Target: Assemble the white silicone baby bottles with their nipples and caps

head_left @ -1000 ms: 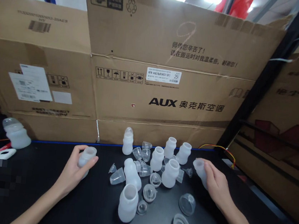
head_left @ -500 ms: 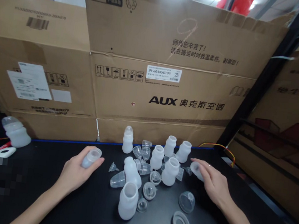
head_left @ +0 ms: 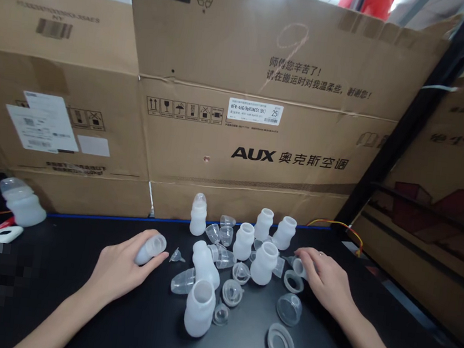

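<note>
My left hand (head_left: 120,270) is wrapped round a small white bottle (head_left: 150,247), which is tilted with its open mouth pointing right, just above the black tabletop (head_left: 81,246). My right hand (head_left: 324,282) is low at the right edge of the pile, its fingertips closed on a small clear plastic piece (head_left: 299,267). A pale ring (head_left: 294,282) lies beside that hand. Between my hands stand several white bottles, such as one in the middle (head_left: 264,263) and a larger one in front (head_left: 199,307). Another bottle (head_left: 206,263) lies on its side.
Clear caps (head_left: 183,281), a clear dome (head_left: 288,309) and a grey ring (head_left: 281,343) are scattered on the table. A capped bottle (head_left: 21,203) lies at the far left. Cardboard boxes (head_left: 251,154) wall off the back; a black rack post (head_left: 414,116) slants at the right.
My left hand tipped its bottle over to the right and moved toward the pile. My right hand came down to the table, and a pale ring now lies beside it.
</note>
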Demonstrator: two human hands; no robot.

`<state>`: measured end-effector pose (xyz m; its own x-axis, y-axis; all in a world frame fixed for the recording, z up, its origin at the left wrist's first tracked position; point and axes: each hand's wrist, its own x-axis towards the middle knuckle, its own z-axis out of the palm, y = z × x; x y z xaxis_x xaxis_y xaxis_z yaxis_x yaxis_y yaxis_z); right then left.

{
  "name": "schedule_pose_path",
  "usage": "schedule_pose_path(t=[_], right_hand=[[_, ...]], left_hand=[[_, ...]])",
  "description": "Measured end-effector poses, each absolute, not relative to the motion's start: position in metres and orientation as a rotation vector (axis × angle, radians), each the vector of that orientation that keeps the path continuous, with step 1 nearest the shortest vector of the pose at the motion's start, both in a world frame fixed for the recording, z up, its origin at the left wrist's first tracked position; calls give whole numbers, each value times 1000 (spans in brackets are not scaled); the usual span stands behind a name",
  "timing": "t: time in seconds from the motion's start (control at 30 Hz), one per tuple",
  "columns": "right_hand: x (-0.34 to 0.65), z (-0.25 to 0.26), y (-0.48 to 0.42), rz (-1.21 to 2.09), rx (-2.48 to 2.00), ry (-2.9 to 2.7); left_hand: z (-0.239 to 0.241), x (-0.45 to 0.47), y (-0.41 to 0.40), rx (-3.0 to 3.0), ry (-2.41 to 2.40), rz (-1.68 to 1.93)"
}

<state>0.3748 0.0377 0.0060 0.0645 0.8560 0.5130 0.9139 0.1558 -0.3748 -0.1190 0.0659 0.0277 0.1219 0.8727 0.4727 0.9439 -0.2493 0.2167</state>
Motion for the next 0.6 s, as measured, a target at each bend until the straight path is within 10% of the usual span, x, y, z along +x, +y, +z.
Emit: schedule_pose_path(t=[0.4, 0.6], right_hand=[[380, 7, 41, 78, -1624, -1388], [392, 0, 53, 309, -1464, -1018]], left_hand=[[27, -120, 66, -2245, -1831, -687], [27, -121, 67, -2251, -2045, -1267]])
